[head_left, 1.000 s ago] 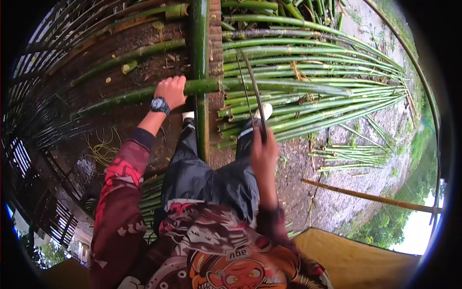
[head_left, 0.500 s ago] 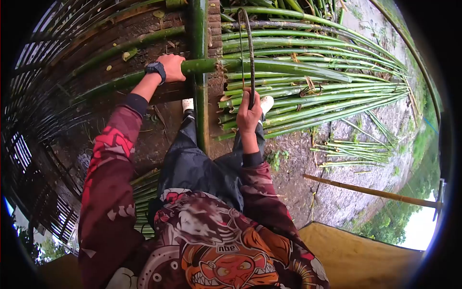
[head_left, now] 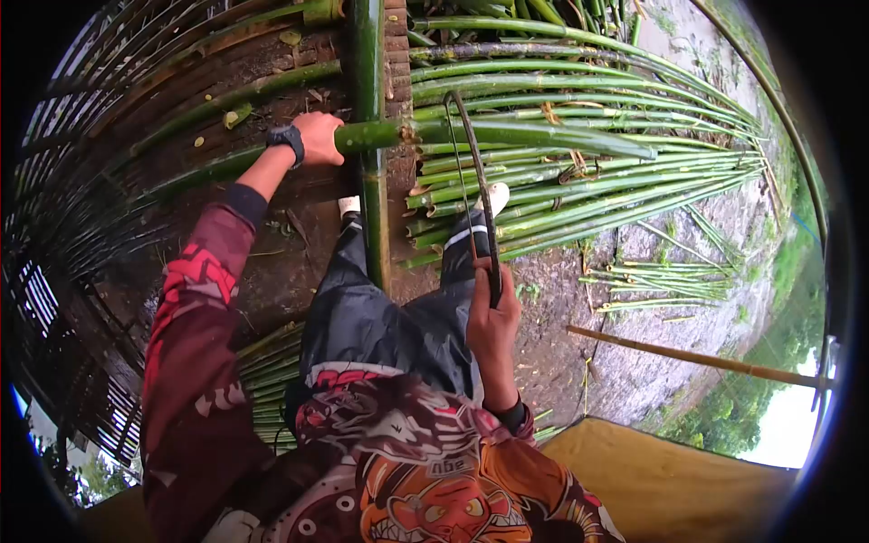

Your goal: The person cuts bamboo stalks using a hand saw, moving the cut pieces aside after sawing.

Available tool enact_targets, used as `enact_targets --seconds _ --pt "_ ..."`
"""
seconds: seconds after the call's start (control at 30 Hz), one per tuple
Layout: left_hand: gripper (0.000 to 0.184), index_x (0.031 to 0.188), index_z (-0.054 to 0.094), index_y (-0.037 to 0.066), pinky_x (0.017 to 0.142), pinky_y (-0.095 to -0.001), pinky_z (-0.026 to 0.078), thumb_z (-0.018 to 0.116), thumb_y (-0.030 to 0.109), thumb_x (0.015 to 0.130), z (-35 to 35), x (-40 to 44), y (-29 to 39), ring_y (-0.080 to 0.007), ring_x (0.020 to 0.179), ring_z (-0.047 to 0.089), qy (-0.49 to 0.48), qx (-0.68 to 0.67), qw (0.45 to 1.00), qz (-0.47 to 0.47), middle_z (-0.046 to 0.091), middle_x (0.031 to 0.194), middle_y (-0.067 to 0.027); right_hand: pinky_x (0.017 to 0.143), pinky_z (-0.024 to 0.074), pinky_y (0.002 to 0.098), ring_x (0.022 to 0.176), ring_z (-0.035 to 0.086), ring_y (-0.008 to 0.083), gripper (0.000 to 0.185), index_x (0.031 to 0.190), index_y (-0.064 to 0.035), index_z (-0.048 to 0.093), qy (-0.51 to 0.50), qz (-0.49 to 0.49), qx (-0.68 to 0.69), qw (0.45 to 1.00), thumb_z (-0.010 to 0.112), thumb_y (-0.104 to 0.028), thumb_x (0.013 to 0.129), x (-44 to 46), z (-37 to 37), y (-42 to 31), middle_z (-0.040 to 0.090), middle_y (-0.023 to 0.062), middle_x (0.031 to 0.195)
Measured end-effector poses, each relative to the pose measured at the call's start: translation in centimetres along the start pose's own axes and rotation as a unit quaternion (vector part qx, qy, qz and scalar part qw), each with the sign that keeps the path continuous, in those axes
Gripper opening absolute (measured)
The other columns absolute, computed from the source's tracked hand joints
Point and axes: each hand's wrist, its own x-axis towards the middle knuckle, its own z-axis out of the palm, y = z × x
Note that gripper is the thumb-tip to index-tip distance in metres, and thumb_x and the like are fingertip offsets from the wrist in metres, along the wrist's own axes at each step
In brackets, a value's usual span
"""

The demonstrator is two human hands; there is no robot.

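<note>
My left hand, with a dark watch on its wrist, is wrapped round a thick green bamboo pole. This pole lies crosswise over another thick bamboo pole that runs away from me. In my right hand is the handle of a hacksaw with a dark frame and a thin blade. Its far end reaches up over the held pole, right of the crossing, and the blade side faces left. Whether the blade touches the bamboo I cannot tell.
Many cut green bamboo poles lie side by side on the right. Thinner pieces lie farther out on wet ground. A dark slatted structure stands at the left. A thin pole and a yellow-brown tarp are at lower right.
My right hand has drawn the hacksaw back toward my body and slightly right, and the saw is now more tilted. My left hand keeps its hold and has shifted slightly left in view.
</note>
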Motion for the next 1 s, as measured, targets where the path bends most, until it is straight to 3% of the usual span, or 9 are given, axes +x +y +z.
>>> enact_targets --seconds 0.07,0.1,0.17,0.27,0.4,0.57,0.63,0.87,1.0 --pt "0.063 0.115 0.072 0.001 0.09 -0.0468 0.057 0.078 0.036 0.063 0.1 0.8 -1.2 -0.0397 0.098 0.071 0.027 0.0 0.999 0.021 0.073 0.105 -0.0241 0.067 0.0488 0.0378 0.071 0.062 0.0294 0.021 0.111 -0.0013 0.066 0.006 -0.009 -0.042 0.999 0.057 -0.019 0.104 5.0 2.8 0.2 0.066 0.0175 0.084" --pt "0.062 0.114 0.071 0.001 0.089 -0.047 0.057 0.078 0.037 0.063 -1.7 1.0 -0.4 -0.0414 0.098 0.07 -0.048 -0.01 0.998 0.041 0.073 0.105 -0.0248 0.069 0.0485 0.038 0.071 0.061 0.03 0.019 0.109 -0.0007 0.066 0.002 -0.073 -0.073 0.995 0.058 -0.017 0.104 8.2 4.1 0.7 0.065 0.0172 0.084" --pt "0.06 0.112 0.072 0.007 0.09 -0.048 0.056 0.079 0.038 0.061 -0.4 1.9 -2.1 -0.0395 0.099 0.07 -0.063 -0.054 0.996 0.025 0.074 0.104 -0.0229 0.071 0.0488 0.0402 0.075 0.061 0.0361 0.019 0.109 -0.0004 0.066 0.01 -0.057 0.046 0.997 0.057 -0.017 0.104 10.0 4.8 -1.5 0.065 0.0201 0.086" --pt "0.072 0.125 0.062 0.009 0.086 -0.0474 0.055 0.079 0.036 0.061 -0.9 -0.8 0.1 -0.0366 0.104 0.067 0.066 0.02 0.997 0.023 0.07 0.11 -0.016 0.071 0.048 0.0354 0.074 0.059 0.0233 0.018 0.108 -0.0018 0.066 0.029 -0.078 0.033 0.996 0.058 -0.017 0.104 7.9 4.3 -1.6 0.064 0.0139 0.083" --pt "0.045 0.115 0.062 0.013 0.081 -0.047 0.055 0.08 0.028 0.076 5.3 -3.0 0.6 -0.0311 0.101 0.066 0.371 0.139 0.918 -0.007 0.067 0.107 -0.0083 0.072 0.0476 0.0333 0.075 0.058 0.0184 0.016 0.108 -0.0025 0.066 0.009 -0.042 0.038 0.998 0.058 -0.015 0.104 7.8 4.8 -2.0 0.064 0.01 0.082" --pt "0.04 0.107 0.062 0.013 0.076 -0.0468 0.057 0.079 0.031 0.076 3.8 -1.7 0.0 -0.0318 0.089 0.07 0.344 0.101 0.933 -0.021 0.07 0.093 -0.0075 0.066 0.0445 0.0297 0.07 0.053 0.0135 0.015 0.108 -0.0029 0.066 0.017 -0.053 0.074 0.996 0.058 -0.014 0.105 7.8 6.8 3.6 0.062 0.0058 0.079" --pt "0.039 0.107 0.062 0.013 0.076 -0.0484 0.058 0.079 0.03 0.076 3.0 -1.9 0.1 -0.0321 0.09 0.071 0.243 0.068 0.967 -0.041 0.071 0.096 -0.0081 0.063 0.0426 0.0293 0.067 0.049 0.0119 0.015 0.108 -0.0034 0.067 0.059 -0.136 0.095 0.984 0.058 -0.015 0.105 8.4 7.6 4.7 0.059 0.0037 0.078" --pt "0.036 0.104 0.061 0.013 0.075 -0.0473 0.058 0.079 0.03 0.077 3.7 -2.3 0.1 -0.0323 0.089 0.07 0.286 0.094 0.953 -0.032 0.07 0.096 -0.0095 0.07 0.0483 0.03 0.076 0.058 0.0124 0.022 0.112 0.0017 0.067 -0.016 0.036 0.032 0.999 0.059 -0.018 0.104 1.3 -0.8 -2.3 0.065 0.0082 0.082" --pt "0.03 0.096 0.059 0.012 0.072 -0.0477 0.057 0.076 0.029 0.077 3.1 -0.5 -0.5 -0.034 0.084 0.07 0.34 0.113 0.934 -0.014 0.069 0.089 -0.0104 0.071 0.0496 0.0352 0.073 0.06 0.019 0.02 0.109 0.0 0.068 0.024 -0.109 -0.072 0.991 0.06 -0.018 0.103 7.4 2.6 -0.9 0.068 0.0136 0.082"
